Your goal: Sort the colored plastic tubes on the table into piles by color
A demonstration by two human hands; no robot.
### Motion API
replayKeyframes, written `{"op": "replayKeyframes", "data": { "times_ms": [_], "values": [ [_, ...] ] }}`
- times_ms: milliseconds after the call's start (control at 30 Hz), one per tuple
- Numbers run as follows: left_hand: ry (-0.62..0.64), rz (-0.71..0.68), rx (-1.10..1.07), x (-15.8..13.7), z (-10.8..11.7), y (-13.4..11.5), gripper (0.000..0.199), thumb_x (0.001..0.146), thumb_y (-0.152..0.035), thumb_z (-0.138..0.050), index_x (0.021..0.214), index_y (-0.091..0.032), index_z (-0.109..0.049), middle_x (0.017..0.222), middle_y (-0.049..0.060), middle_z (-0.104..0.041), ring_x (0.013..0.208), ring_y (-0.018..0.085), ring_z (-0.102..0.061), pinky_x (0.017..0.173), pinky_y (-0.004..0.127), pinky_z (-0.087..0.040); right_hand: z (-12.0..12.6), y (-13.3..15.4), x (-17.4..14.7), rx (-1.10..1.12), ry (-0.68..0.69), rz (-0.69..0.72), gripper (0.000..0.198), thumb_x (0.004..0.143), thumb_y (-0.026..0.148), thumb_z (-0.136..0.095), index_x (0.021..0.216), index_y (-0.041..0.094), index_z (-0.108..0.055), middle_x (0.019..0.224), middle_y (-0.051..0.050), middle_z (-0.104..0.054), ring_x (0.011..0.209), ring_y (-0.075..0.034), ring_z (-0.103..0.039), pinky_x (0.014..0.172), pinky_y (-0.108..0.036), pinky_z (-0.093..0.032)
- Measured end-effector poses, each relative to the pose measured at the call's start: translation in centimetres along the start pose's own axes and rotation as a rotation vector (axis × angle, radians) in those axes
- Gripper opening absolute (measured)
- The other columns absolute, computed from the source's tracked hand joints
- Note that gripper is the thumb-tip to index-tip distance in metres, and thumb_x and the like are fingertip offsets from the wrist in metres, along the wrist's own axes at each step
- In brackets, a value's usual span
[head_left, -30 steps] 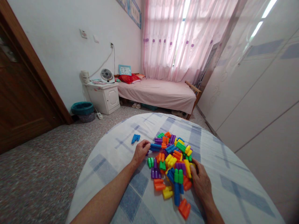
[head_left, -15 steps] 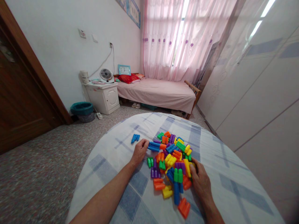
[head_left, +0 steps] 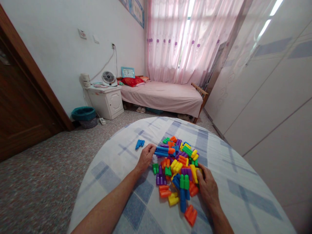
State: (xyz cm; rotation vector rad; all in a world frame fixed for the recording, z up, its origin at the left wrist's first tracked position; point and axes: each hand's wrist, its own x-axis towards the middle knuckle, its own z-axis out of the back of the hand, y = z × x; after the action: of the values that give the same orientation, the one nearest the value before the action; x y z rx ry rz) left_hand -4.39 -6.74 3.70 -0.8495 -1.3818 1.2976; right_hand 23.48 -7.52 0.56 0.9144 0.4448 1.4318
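Observation:
My left hand (head_left: 147, 156) pinches the left end of a joined piece of blue plastic building blocks (head_left: 162, 151) with an orange block (head_left: 171, 151) at its far end. The piece lies level over the left edge of a heap of blocks. My right hand (head_left: 207, 182) is curled at the heap's right side, its thumb and fingers closed against a yellow block (head_left: 194, 174). Green and blue blocks joined together (head_left: 184, 191) lie between the hands, nearer to me. A separate blue block piece (head_left: 139, 144) lies beyond my left hand.
The round table wears a white and blue checked cloth (head_left: 112, 190). Past it stand a bed (head_left: 163, 94), a white cabinet (head_left: 110, 102) with a fan (head_left: 109, 78), and a lined bin (head_left: 84, 114). A wardrobe (head_left: 273, 97) is on the right.
The blue piece with the orange end has shifted slightly in my left hand, over the heap. My right hand stays almost where it was. The whole view has moved a little.

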Motion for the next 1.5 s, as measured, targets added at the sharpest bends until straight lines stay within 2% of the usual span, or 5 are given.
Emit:
{"op": "replayKeyframes", "data": {
  "times_ms": [567, 767, 1033, 1300, 1500],
  "values": [
    [0.150, 0.020, -0.090, -0.7, -0.7, -1.1, 0.033, 0.084, -0.051, -0.051, 0.079, -0.018, -0.053, 0.065, -0.005, -0.047, 0.055, 0.009, -0.049, 0.050, 0.019, -0.043, -0.2, -0.1, -0.1, 0.004, -0.009, -0.002, 0.050, 0.083, 0.046, -0.035, 0.118, 0.017, -0.056, 0.120, -0.010, -0.059, 0.110, -0.025, -0.054, 0.097, -0.042, -0.040],
    [0.151, -0.049, -0.019, -1.2, -1.5, -1.6, 0.031, 0.087, -0.045, -0.048, 0.078, -0.017, -0.056, 0.065, -0.004, -0.047, 0.060, 0.010, -0.046, 0.055, 0.020, -0.039, 0.0, 0.7, -0.3, 0.037, -0.182, 0.263, 0.048, 0.084, 0.048, -0.044, 0.118, 0.016, -0.056, 0.125, -0.013, -0.054, 0.119, -0.026, -0.046, 0.104, -0.047, -0.033],
    [0.263, -0.105, -0.038, -2.6, -3.3, -2.2, 0.029, 0.088, -0.041, -0.047, 0.079, -0.017, -0.059, 0.071, -0.001, -0.054, 0.068, 0.012, -0.049, 0.064, 0.023, -0.041, -0.7, 1.9, -1.1, 0.113, -0.085, 0.424, 0.036, 0.084, 0.042, -0.056, 0.113, 0.022, -0.062, 0.128, -0.010, -0.052, 0.122, -0.025, -0.044, 0.105, -0.048, -0.033],
    [0.319, -0.069, -0.041, -2.7, -3.4, -1.9, 0.024, 0.077, -0.038, -0.065, 0.089, -0.017, -0.065, 0.087, 0.003, -0.066, 0.079, 0.016, -0.061, 0.073, 0.025, -0.048, -0.8, 2.0, -1.2, 0.205, -0.028, 0.388, 0.027, 0.084, 0.038, -0.056, 0.103, 0.022, -0.066, 0.122, -0.009, -0.056, 0.119, -0.025, -0.046, 0.103, -0.048, -0.034],
    [0.141, 0.040, -0.196, -0.9, -1.7, -2.1, 0.030, 0.075, -0.042, -0.066, 0.085, -0.015, -0.061, 0.071, -0.002, -0.062, 0.060, 0.010, -0.057, 0.057, 0.020, -0.046, -0.4, 1.3, -0.9, 0.258, -0.129, 0.223, 0.030, 0.082, 0.043, -0.054, 0.100, 0.020, -0.063, 0.116, -0.009, -0.059, 0.108, -0.025, -0.053, 0.098, -0.046, -0.039]
  ]
}}
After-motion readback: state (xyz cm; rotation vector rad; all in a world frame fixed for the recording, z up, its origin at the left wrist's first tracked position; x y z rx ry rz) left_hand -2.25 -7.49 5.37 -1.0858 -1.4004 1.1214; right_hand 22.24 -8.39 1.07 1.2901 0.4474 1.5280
